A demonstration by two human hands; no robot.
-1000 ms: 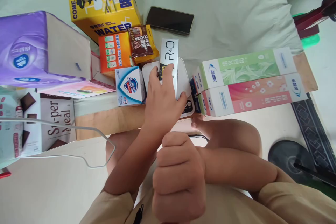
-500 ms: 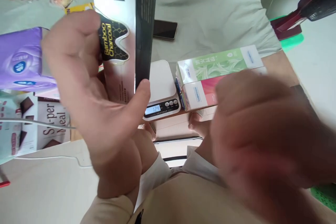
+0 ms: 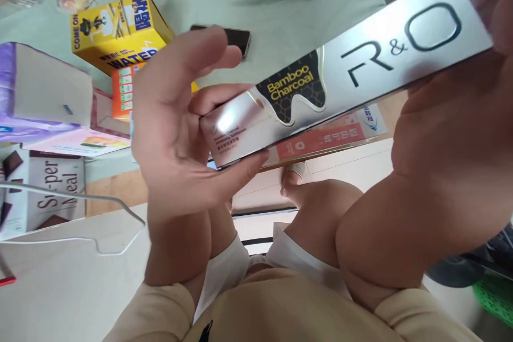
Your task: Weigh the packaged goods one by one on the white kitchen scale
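Nearest the camera, both hands hold the silver toothpaste box [image 3: 340, 69] up at a slant: the left hand [image 3: 176, 133] pinches its lower end between thumb and fingers, while the right hand [image 3: 452, 139] grips the upper end. The step looks like inspecting the box, and turning it over calls for a steady two-handed hold. Beyond, a pink carton [image 3: 320, 141], a yellow box [image 3: 116, 29] and a phone [image 3: 236, 37] lie on the table.

A long silver cardboard toothpaste box [image 3: 340, 64] lay slantwise between the left hand [image 3: 180, 128] at its near-left end and the right hand [image 3: 449, 133] at its far-right end. Behind it on the table lay a pink toothpaste box [image 3: 320, 141]. Far left stood a yellow carton [image 3: 116, 29], a flat black phone [image 3: 236, 40] to its right.
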